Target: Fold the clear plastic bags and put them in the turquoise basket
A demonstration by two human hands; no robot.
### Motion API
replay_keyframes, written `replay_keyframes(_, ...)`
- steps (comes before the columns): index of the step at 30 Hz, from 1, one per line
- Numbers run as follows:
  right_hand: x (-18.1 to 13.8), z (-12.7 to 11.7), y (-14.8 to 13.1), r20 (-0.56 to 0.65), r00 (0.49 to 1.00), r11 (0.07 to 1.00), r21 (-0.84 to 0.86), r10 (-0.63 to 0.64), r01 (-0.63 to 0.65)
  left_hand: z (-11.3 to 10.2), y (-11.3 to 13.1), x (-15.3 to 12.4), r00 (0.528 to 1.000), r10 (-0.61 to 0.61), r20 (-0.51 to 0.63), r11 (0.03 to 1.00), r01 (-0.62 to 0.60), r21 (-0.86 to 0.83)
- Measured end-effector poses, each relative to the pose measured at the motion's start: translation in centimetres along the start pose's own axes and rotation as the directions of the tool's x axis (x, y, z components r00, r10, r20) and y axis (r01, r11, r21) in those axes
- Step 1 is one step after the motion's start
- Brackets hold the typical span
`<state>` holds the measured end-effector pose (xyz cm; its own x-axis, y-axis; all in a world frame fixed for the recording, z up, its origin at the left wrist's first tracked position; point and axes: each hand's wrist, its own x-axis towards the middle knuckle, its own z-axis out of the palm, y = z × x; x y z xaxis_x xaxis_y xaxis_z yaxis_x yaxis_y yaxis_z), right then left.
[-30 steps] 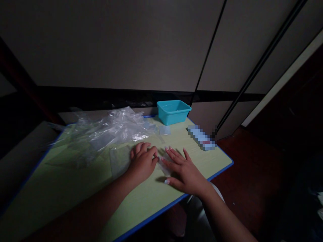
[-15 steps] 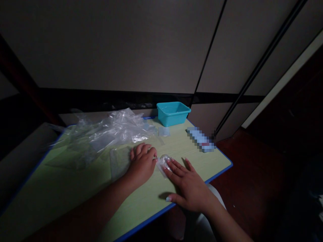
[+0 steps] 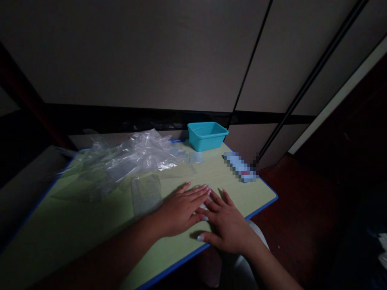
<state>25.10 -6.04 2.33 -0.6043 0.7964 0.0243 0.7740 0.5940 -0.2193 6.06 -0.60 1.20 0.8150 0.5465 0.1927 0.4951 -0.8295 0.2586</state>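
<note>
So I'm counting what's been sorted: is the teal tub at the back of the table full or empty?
Looks empty. The teal tub stands upright, and its visible inner walls are bare; the floor is not fully visible.

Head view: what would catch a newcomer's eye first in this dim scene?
Both hands lie flat, side by side, near the front edge of the green table: the left hand with fingers spread, the right hand beside it. A turquoise plastic tub stands out at the far edge. Left of it sprawls a heap of clear plastic bags.
</note>
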Motion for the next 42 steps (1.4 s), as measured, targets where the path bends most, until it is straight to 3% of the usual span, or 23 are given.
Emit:
replay_keyframes(9,-0.8,0.3,-0.7,-0.008,0.999,0.998,-0.017,0.053,-0.053,0.0,-0.3,-0.1,0.998,-0.060,0.023,0.998,0.061,-0.013)
replay_keyframes(22,-2.2,0.8,-0.7,-0.020,1.000,0.998,-0.052,0.020,-0.021,0.6,-0.9,-0.3,0.990,-0.119,0.071,0.986,0.109,0.130)
replay_keyframes(29,-1.3,0.9,-0.2,-0.112,0.993,0.996,-0.069,0.041,-0.049,0.1,-0.4,-0.3,0.982,-0.176,0.069,0.976,0.165,0.141)
replay_keyframes(35,-1.1,1.6,-0.1,-0.106,0.994,0.998,-0.051,0.038,-0.043,0.4,-0.3,-0.3,0.980,-0.197,0.020,0.967,0.191,0.169)
replay_keyframes(40,-1.3,1.4,-0.1,-0.090,0.995,0.998,-0.051,0.033,-0.038,0.6,-0.3,-0.2,0.928,-0.355,-0.111,0.894,0.372,0.249)
replay_keyframes(42,-1.3,1.4,-0.2,-0.102,0.994,0.998,-0.046,0.030,-0.035,0.5,-0.3,-0.2,0.933,-0.335,-0.130,0.899,0.358,0.251)
